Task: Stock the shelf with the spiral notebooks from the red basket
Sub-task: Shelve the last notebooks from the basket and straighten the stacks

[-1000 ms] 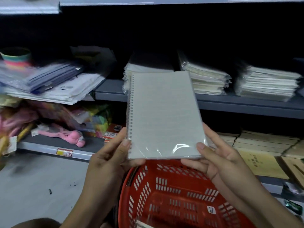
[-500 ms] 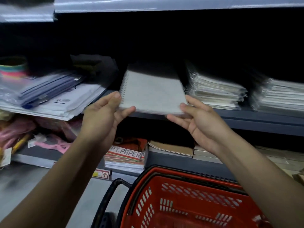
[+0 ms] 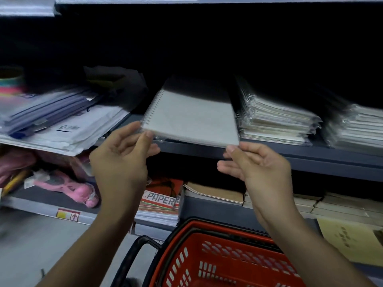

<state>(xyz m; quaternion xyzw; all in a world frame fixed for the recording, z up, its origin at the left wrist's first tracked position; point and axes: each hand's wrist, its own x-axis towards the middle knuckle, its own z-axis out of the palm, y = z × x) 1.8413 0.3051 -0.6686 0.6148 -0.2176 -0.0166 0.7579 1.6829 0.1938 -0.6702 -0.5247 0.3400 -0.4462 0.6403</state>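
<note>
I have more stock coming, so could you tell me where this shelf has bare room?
Little: the notebook fills the slot between the envelope pile and the wrapped stacks. Bare shelf shows only in front of the pink toy, lower left.

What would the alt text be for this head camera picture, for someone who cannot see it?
Two bare hands, left hand and right hand, touch the near corners of a spiral notebook lying on a dark shelf beside wrapped notebook stacks. A red basket sits below.
</note>
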